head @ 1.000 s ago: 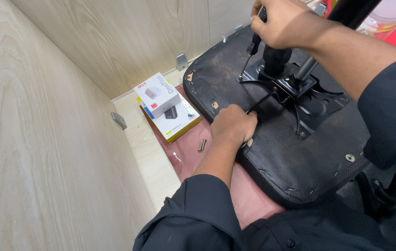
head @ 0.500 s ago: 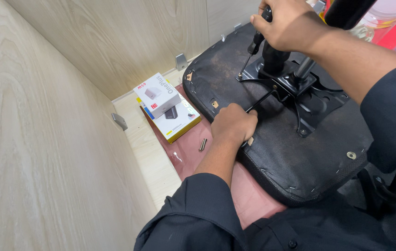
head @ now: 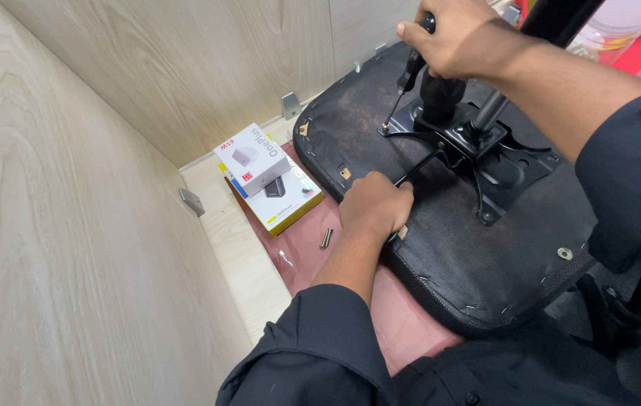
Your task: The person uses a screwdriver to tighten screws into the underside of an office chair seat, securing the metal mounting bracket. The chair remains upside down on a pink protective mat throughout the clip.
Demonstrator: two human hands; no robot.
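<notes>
An upturned black chair seat (head: 478,263) lies in front of me, its fabric underside up and a black metal mounting plate (head: 501,162) bolted at its middle. My right hand (head: 452,37) is shut on the handle of a screwdriver (head: 403,90), whose tip stands on the plate's left corner. My left hand (head: 375,207) rests closed on the seat's near edge, gripping a thin black lever (head: 420,167) that runs up to the plate. A black column rises from the plate past my right hand.
Two small boxes (head: 264,173), a white one stacked on a yellow-edged one, lie on a reddish cloth (head: 313,256) left of the seat. A loose bolt (head: 326,238) lies on the cloth. Light wooden panels wall in the left and far sides, with metal brackets (head: 191,201).
My right hand with the screwdriver has shifted a little left over the plate. My left hand stays on the seat edge.
</notes>
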